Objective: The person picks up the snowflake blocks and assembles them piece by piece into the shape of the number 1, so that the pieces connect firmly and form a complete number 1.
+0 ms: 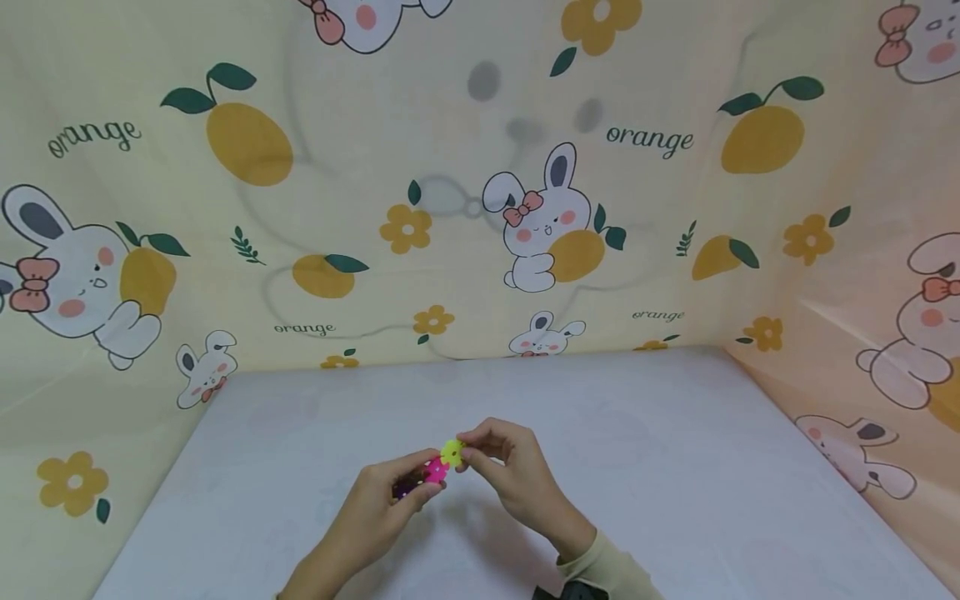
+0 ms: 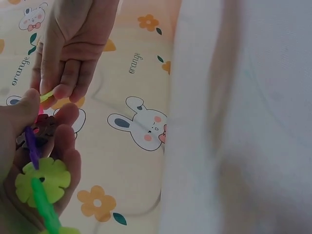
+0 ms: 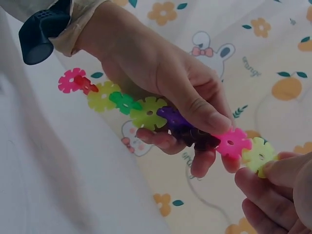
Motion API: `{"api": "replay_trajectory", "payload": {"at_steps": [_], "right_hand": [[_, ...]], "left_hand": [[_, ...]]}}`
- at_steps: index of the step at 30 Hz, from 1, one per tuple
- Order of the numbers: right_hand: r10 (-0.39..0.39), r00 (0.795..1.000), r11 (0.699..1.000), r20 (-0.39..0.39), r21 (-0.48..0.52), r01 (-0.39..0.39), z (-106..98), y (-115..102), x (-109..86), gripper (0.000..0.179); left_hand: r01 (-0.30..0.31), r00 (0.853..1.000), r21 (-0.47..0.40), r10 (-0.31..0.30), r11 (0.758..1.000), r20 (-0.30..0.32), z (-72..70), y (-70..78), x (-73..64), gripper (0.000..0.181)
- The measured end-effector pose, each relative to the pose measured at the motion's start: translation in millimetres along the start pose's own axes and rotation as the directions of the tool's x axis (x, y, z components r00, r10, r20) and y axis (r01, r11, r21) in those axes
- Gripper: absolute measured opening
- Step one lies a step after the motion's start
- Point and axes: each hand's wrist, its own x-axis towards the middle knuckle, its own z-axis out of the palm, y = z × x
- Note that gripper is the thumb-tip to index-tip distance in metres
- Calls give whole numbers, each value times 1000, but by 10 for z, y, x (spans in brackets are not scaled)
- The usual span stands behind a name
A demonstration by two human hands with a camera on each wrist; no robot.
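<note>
A chain of slotted plastic snowflake discs lies through my left hand (image 1: 375,504), whose thumb and fingers grip it near its dark disc (image 3: 197,140) and pink disc (image 3: 233,142). At the chain's far end, my right hand (image 1: 521,479) pinches a yellow disc (image 3: 260,155), which meets the edge of the pink one; how deeply they interlock I cannot tell. Behind the dark disc, the right wrist view shows a purple disc (image 3: 171,118), a yellow-green disc (image 2: 43,182), a green disc (image 3: 125,103) and more, ending in another pink disc (image 3: 71,80).
Both hands are above a white tabletop (image 1: 675,483). A cream cloth (image 1: 360,150) printed with rabbits, oranges and flowers stands behind it and along the sides. A dark wrist-worn device (image 3: 41,34) sits by the left sleeve.
</note>
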Motion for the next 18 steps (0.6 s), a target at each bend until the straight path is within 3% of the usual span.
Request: {"api": "replay_trajectory", "payload": {"at_steps": [4, 12, 18], "right_hand": [[-9, 1000, 1000, -20, -12, 9, 16, -16, -18, 8], [-49, 999, 999, -17, -14, 49, 40, -13, -27, 7], [-45, 999, 999, -3, 15, 45, 19, 10, -8, 8]], "left_hand": [[9, 1000, -2, -9, 1000, 4, -3, 7, 6, 44], [2, 998, 31, 0, 1000, -58, -4, -20, 17, 39], [-17, 998, -3, 17, 1000, -53, 2, -51, 20, 40]]}}
